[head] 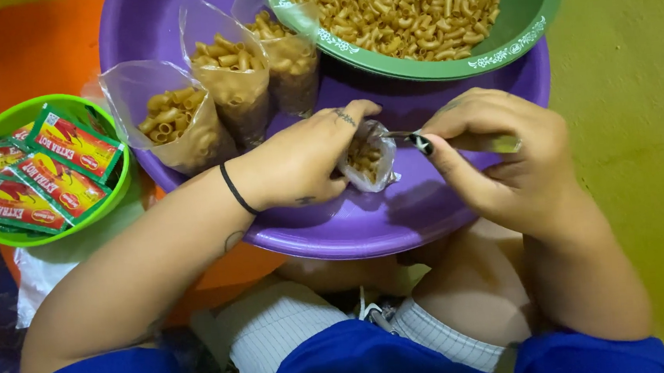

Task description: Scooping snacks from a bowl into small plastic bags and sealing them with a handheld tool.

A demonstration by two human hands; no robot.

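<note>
Near the front rim of the purple basin (366,235), seen from the head camera, sat a small clear plastic bag (367,161), partly filled with short tan elbow macaroni, its mouth facing right. The left hand (299,165) curled around it, fingers and thumb pinching the bag at its open top, a thin black band on the wrist. The right hand (493,156) came in from the right, fingers closed on the handle of a metal spoon (414,138) whose tip met the bag's mouth.

Three filled bags (231,84) of the same pasta stood upright toward the basin's back left, leaning side by side. One green bowl (523,17) heaped with loose macaroni rested on the basin's back rim. Left of the basin, a lime green bowl (117,178) held about four red and green seasoning sachets (43,172).
</note>
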